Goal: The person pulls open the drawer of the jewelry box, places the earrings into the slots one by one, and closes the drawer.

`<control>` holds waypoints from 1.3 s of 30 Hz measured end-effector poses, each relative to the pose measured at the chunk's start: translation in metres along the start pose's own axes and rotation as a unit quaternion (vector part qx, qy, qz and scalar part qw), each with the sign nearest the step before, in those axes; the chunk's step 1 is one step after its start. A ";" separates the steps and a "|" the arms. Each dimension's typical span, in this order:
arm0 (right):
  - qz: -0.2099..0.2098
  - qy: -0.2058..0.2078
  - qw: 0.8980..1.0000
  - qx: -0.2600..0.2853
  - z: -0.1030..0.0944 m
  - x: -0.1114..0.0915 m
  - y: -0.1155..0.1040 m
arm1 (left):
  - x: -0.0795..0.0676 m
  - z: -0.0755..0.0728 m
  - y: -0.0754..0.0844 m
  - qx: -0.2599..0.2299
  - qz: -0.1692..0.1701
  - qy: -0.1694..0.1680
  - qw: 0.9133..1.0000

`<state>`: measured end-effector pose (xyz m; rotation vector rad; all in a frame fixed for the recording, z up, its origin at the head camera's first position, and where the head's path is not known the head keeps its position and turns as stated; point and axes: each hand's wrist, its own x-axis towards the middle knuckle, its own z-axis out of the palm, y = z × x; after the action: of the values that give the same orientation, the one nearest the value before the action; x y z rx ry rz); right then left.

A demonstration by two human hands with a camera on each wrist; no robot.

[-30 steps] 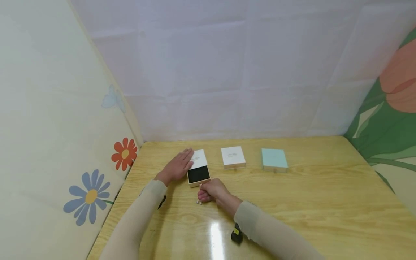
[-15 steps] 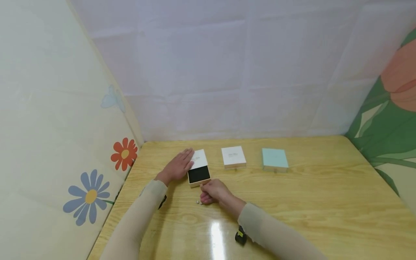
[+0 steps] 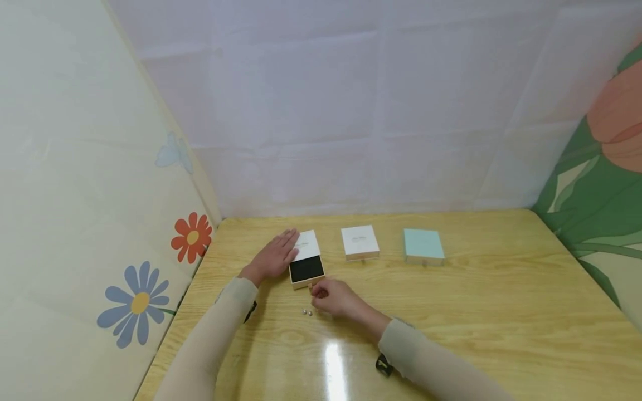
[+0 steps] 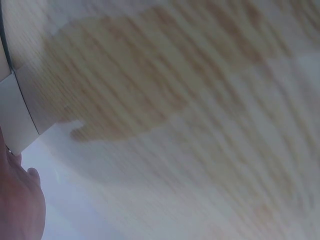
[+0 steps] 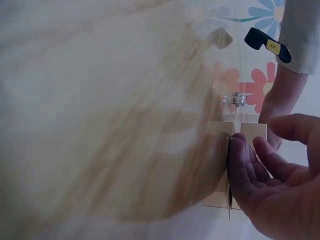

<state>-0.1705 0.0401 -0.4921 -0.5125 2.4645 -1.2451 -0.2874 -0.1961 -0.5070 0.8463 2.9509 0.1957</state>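
Observation:
My left hand [image 3: 273,257] lies with straight fingers on the white lid of a small drawer-style gift box [image 3: 307,243]. Its drawer sticks out toward me, showing a black lining [image 3: 307,269]. In the left wrist view, only a corner of the box [image 4: 19,117] shows at the edge. Just right of the drawer's small pull tab [image 3: 311,288] is my right hand [image 3: 335,296]. The right wrist view shows its loosely bent fingers [image 5: 240,167] at the box front, thumb apart from them. Two small shiny earrings [image 3: 307,312] lie on the table, sparkling in the right wrist view.
A second white box [image 3: 360,242] and a mint-green box [image 3: 423,245], both shut, stand to the right along the back of the wooden table [image 3: 476,312]. A white sheet [image 3: 351,111] hangs behind it, and a flowered panel [image 3: 150,234] borders the left side.
My right hand has loosened from the pull tab and turned, its forearm shifting slightly right, so the tab and both earrings show more fully. The left hand and box have stayed put.

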 end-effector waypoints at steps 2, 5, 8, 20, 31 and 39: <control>-0.030 -0.008 0.999 -0.037 -0.001 -0.002 0.000 | 0.000 0.000 0.000 -0.002 -0.002 -0.002 1.000; -0.071 -0.017 0.995 -0.074 0.000 -0.005 0.001 | 0.000 -0.001 0.001 -0.002 -0.006 -0.006 1.000; -0.097 -0.020 0.989 -0.105 0.001 -0.009 0.002 | -0.001 -0.002 0.002 0.003 -0.008 -0.009 1.000; -0.088 -0.024 0.984 -0.151 0.006 -0.015 0.003 | -0.004 -0.009 0.005 0.000 -0.007 -0.007 1.000; -0.084 -0.014 0.978 -0.192 0.010 -0.013 -0.001 | -0.005 -0.008 0.006 -0.001 -0.008 -0.008 1.000; -0.095 -0.006 0.972 -0.214 0.011 -0.013 -0.004 | -0.004 -0.008 0.007 -0.004 -0.008 -0.008 1.000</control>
<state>-0.1534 0.0356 -0.4933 -0.8793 2.7323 -0.7573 -0.2809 -0.1934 -0.4976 0.8194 2.9382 0.1987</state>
